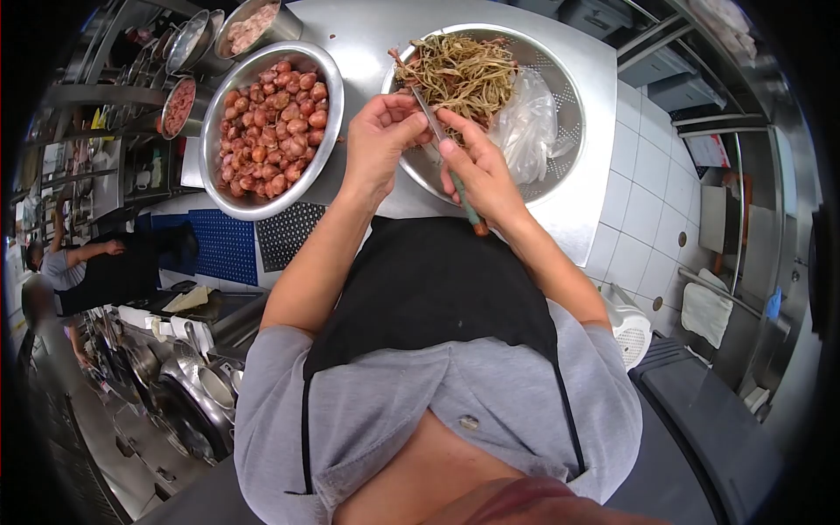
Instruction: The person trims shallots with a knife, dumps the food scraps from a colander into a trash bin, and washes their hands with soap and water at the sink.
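A knife (466, 199) with a green and brown handle is in my right hand (481, 169), its blade pointing up and left. Close to the blade is my left hand (382, 140), its thumb and fingers pinched together; what they hold is too small and hidden to name. Both hands are over the near left rim of a perforated metal colander (570, 109). Dry, stringy stems and trimmings (464, 74) lie in the colander beside a clear plastic bag (528, 127). To the left stands a metal bowl (330, 157) full of reddish shallots (276, 122).
The bowl and colander stand on a steel table (350, 26). Metal containers with pink contents (251, 29) are beyond the bowl. Another person (109, 267) in a dark apron is at the far left. Pans (166, 398) sit lower left, a dark bin (700, 420) lower right.
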Demonstrator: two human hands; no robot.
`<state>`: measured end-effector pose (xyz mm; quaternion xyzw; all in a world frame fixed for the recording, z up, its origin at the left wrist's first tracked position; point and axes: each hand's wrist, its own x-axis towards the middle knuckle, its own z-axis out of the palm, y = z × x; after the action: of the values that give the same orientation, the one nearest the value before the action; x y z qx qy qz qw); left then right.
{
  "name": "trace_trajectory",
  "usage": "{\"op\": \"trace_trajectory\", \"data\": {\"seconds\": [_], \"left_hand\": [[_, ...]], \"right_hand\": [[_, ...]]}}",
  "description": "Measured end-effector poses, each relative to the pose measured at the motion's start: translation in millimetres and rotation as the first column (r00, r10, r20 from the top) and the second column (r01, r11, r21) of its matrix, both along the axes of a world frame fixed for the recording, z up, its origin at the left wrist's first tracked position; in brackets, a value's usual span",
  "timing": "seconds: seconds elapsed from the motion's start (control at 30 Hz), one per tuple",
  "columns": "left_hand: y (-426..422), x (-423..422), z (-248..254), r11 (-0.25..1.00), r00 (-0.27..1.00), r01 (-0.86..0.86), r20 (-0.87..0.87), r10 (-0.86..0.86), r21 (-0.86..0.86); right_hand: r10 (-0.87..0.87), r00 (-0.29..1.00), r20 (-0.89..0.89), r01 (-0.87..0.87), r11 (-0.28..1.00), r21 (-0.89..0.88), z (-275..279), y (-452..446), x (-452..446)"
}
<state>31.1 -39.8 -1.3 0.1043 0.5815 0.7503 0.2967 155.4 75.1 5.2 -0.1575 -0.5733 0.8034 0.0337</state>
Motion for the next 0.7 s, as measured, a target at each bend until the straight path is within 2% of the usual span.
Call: {"op": "trace_trajectory", "data": {"seconds": [0.07, 0.17, 0.27, 0.37, 0.47, 0.57, 0.6, 0.63, 0.67, 0.7], "left_hand": [[0, 0, -1, 1.000, 0.999, 0.013, 0.047, -0.012, -0.010], [1, 0, -1, 1.000, 0.997, 0.018, 0.081, -0.018, -0.006], [1, 1, 0, 1.000, 0.996, 0.016, 0.084, -0.016, -0.004], [1, 1, 5, 0.999, 0.996, 0.035, 0.081, -0.033, -0.019], [2, 7, 8, 0.994, 0.988, 0.110, 0.109, -0.107, -0.021], [-1, 27, 27, 0.982, 0.974, 0.184, 0.127, -0.187, 0.037], [-3, 29, 38, 0.977, 0.969, 0.207, 0.128, -0.211, 0.041], [-11, 22, 43, 0.980, 0.981, 0.188, 0.028, -0.190, 0.062], [-20, 12, 49, 0.996, 0.994, 0.073, -0.083, -0.069, 0.046], [-34, -6, 49, 0.999, 0.954, -0.014, -0.299, 0.023, 0.032]], "right_hand": [[0.011, 1.000, 0.016, -0.010, 0.999, -0.034, 1, -1, 1], [-0.012, 0.996, 0.084, 0.007, 0.998, 0.056, 7, -1, 4], [0.043, 0.996, 0.073, -0.043, 0.999, 0.007, 5, 4, 4], [0.049, 0.998, 0.050, -0.052, 0.998, 0.041, 8, 6, 2], [-0.017, 0.998, 0.052, 0.019, 0.999, -0.032, 0, 6, -3], [-0.193, 0.974, 0.121, 0.182, 0.978, 0.098, -14, 20, -15], [-0.195, 0.974, 0.117, 0.189, 0.980, 0.060, -15, 26, -15], [-0.147, 0.979, 0.138, 0.137, 0.987, 0.081, -4, 32, -12], [-0.170, 0.972, 0.164, 0.145, 0.977, 0.155, 6, 36, -8], [-0.192, 0.971, 0.146, 0.166, 0.971, 0.172, 5, 43, -6]]}}
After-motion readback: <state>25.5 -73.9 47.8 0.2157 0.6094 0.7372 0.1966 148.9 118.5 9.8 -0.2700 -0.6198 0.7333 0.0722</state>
